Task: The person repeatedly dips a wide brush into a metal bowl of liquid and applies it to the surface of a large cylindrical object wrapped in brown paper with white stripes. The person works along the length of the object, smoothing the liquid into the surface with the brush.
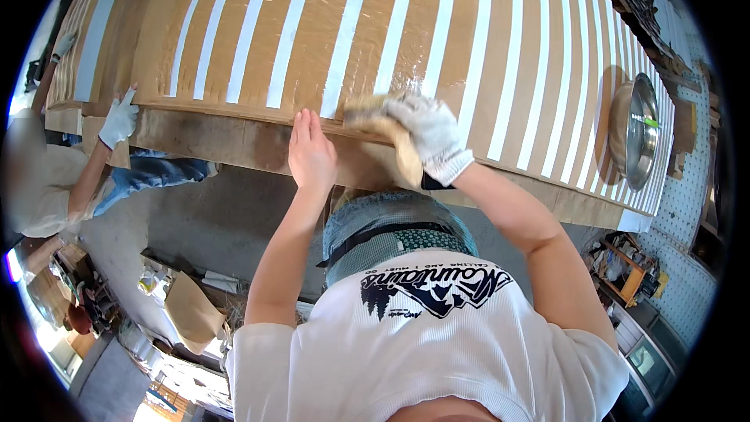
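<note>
A white work glove covers my right hand (430, 131), which is closed around a wide brush with a pale wooden handle (408, 158). Its bristle end lies at the near edge of a long brown panel (308, 62) marked with white stripes (344, 39). The glove hides part of the brush. Just left of it, my bare left hand (312, 148) lies with fingers stretched out and side by side on the panel's near edge. Around the brush and further back, the brown surface looks glossy and wet, with ripples in it.
A round metal bowl (641, 133) with something green in it stands at the panel's right end. At the left, a co-worker's gloved hand (119, 119) touches the panel's edge. Boxes and a brown sheet (194, 312) lie on the floor behind me at the left.
</note>
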Action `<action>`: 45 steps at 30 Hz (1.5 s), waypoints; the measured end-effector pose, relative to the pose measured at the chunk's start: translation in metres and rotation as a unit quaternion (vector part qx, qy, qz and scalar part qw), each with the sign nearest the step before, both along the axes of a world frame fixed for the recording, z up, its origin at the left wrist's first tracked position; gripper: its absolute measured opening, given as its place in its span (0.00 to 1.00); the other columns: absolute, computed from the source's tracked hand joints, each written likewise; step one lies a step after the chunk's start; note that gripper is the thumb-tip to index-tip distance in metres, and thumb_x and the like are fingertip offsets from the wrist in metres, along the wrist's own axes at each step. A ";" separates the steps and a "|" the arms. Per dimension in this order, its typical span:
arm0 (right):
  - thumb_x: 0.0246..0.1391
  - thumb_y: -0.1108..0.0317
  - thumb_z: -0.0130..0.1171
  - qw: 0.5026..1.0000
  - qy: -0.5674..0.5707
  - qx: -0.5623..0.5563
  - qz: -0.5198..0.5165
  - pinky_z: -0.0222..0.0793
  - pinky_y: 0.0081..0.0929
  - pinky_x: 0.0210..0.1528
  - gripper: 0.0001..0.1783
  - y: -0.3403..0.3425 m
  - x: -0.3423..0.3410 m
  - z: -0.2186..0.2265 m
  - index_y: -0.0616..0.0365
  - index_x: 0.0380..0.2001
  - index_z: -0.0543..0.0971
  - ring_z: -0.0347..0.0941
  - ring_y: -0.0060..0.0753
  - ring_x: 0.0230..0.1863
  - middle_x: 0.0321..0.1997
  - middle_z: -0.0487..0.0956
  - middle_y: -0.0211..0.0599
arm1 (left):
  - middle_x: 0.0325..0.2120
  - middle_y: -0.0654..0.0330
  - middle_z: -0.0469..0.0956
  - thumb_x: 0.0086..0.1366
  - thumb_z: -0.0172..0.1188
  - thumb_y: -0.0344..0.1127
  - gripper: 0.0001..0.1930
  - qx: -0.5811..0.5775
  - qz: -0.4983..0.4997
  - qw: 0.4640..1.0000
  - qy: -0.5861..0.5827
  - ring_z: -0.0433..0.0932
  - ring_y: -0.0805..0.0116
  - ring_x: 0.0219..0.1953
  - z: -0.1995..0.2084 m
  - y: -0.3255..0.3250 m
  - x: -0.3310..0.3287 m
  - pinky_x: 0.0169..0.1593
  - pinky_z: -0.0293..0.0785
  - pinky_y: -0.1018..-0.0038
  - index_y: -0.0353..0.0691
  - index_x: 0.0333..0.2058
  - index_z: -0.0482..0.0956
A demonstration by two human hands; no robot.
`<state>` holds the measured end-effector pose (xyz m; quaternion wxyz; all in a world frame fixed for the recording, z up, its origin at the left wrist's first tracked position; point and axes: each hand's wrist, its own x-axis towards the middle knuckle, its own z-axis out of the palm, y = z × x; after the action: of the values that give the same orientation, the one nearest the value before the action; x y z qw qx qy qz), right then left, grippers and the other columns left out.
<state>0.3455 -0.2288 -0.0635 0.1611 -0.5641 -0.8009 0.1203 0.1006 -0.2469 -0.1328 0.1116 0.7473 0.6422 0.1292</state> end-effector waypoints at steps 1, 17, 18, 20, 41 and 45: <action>0.53 0.65 0.59 1.000 0.013 -0.017 0.018 0.74 0.39 0.47 0.12 -0.012 0.001 0.001 0.48 0.42 0.80 0.78 0.43 0.44 0.39 0.80 0.35 | 0.63 0.47 0.68 0.63 0.53 0.29 0.26 0.005 -0.005 1.000 0.014 0.65 0.49 0.66 0.001 -0.001 0.002 0.66 0.64 0.60 0.30 0.60 0.69; 0.57 0.53 0.55 0.992 0.086 -0.088 -0.007 0.76 0.40 0.45 0.14 -0.025 0.073 -0.003 0.47 0.36 0.84 0.80 0.48 0.41 0.36 0.83 0.44 | 0.57 0.41 0.74 0.69 0.51 0.47 0.26 -0.133 -0.025 0.973 0.186 0.74 0.50 0.60 0.029 0.024 0.026 0.58 0.74 0.62 0.26 0.52 0.76; 0.57 0.51 0.55 0.999 0.010 -0.043 -0.030 0.77 0.42 0.42 0.17 -0.008 0.097 -0.018 0.50 0.32 0.85 0.80 0.51 0.37 0.33 0.83 0.47 | 0.56 0.39 0.74 0.69 0.52 0.50 0.28 -0.156 -0.027 0.969 0.188 0.75 0.48 0.58 0.038 0.028 0.033 0.55 0.77 0.61 0.25 0.50 0.78; 0.57 0.49 0.55 0.959 -0.119 -0.157 -0.204 0.76 0.40 0.44 0.19 0.029 0.113 -0.006 0.51 0.34 0.86 0.80 0.50 0.39 0.36 0.83 0.48 | 0.52 0.38 0.77 0.65 0.53 0.62 0.36 -0.138 -0.031 0.964 0.227 0.78 0.48 0.55 0.041 0.029 0.038 0.51 0.79 0.61 0.26 0.44 0.81; 0.48 0.60 0.72 0.947 0.002 -0.094 -0.307 0.74 0.49 0.46 0.24 0.211 0.223 0.022 0.58 0.43 0.73 0.78 0.59 0.46 0.39 0.82 0.52 | 0.54 0.35 0.74 0.49 0.58 0.78 0.58 -0.290 0.032 0.923 0.252 0.67 0.41 0.63 0.060 0.046 0.085 0.67 0.61 0.59 0.15 0.51 0.74; 0.49 0.63 0.70 0.945 -0.003 -0.027 -0.326 0.74 0.48 0.47 0.22 0.317 0.272 0.001 0.56 0.45 0.74 0.77 0.59 0.47 0.40 0.81 0.54 | 0.50 0.34 0.76 0.45 0.56 0.83 0.60 -0.193 0.001 0.922 0.336 0.69 0.44 0.59 0.039 0.032 0.078 0.63 0.63 0.63 0.17 0.46 0.77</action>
<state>0.6174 0.0880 -0.0623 0.1737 -0.7991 -0.5698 0.0814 0.1784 -0.2146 -0.0936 0.0316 0.7098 0.6555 -0.2560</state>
